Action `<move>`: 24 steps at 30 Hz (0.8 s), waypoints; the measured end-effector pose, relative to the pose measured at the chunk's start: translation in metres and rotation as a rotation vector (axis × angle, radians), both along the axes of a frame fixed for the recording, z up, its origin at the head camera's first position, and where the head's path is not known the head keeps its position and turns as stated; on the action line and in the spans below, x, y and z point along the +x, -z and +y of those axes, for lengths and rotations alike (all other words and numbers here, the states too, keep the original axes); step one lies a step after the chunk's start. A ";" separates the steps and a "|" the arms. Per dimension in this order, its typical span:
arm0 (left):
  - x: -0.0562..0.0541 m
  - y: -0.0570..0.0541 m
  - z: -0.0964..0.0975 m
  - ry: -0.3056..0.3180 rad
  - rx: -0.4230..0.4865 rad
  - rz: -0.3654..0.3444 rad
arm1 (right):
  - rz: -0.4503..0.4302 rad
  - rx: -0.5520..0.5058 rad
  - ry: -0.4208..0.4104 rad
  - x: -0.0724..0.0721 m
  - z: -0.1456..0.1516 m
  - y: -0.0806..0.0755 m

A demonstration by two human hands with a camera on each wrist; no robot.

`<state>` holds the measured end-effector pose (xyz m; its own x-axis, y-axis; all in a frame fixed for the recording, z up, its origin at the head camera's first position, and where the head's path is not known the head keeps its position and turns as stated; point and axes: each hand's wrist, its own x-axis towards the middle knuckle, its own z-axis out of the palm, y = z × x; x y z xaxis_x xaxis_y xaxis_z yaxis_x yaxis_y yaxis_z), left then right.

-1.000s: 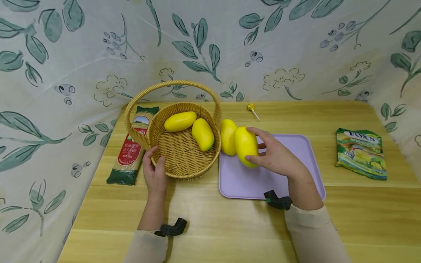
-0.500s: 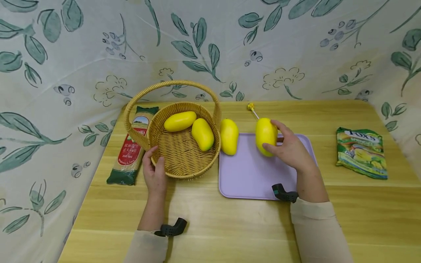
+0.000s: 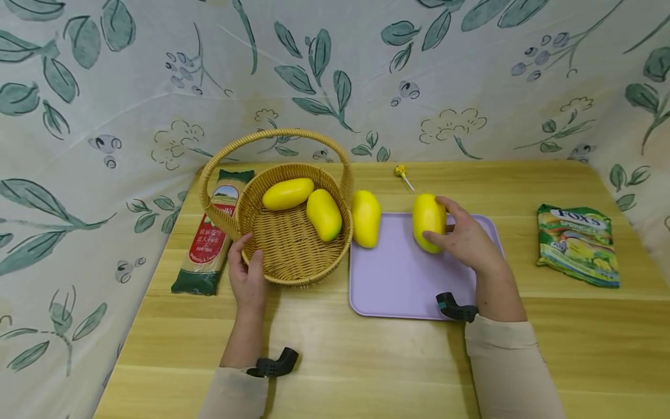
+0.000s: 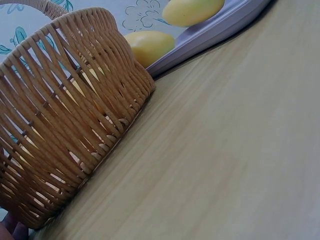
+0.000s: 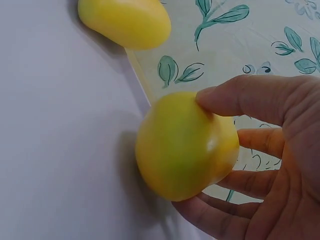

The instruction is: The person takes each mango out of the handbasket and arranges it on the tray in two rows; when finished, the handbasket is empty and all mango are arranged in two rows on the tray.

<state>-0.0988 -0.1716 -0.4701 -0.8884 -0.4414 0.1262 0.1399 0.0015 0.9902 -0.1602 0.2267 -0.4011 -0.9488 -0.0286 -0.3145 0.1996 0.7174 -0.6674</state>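
Note:
My right hand (image 3: 466, 238) holds a yellow mango (image 3: 428, 218) between thumb and fingers, over the far part of the lilac tray (image 3: 403, 291). The right wrist view shows the thumb on one side of this mango (image 5: 182, 150) and the fingers on the other. Beside the basket, a second mango (image 3: 366, 218) lies at the tray's far left corner. Two more mangoes (image 3: 288, 194) lie inside the wicker basket (image 3: 293, 253). My left hand (image 3: 248, 279) rests against the basket's near left side, fingers loosely spread; only a bit of it shows in the left wrist view.
A pasta packet (image 3: 206, 238) lies left of the basket, partly behind its handle (image 3: 277, 132). Behind the tray is a small yellow lollipop (image 3: 402, 173). A green candy bag (image 3: 577, 244) lies on the wooden table (image 3: 345, 366) at the right. Patterned cloth (image 3: 335, 70) hangs along the back.
My right hand has carried its mango to the right, away from the mango beside the basket, then moved only slightly. My left hand and the basket have stayed put.

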 end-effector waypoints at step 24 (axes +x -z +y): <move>0.001 -0.001 0.001 0.000 0.007 0.009 | -0.027 0.009 -0.011 0.000 0.004 0.002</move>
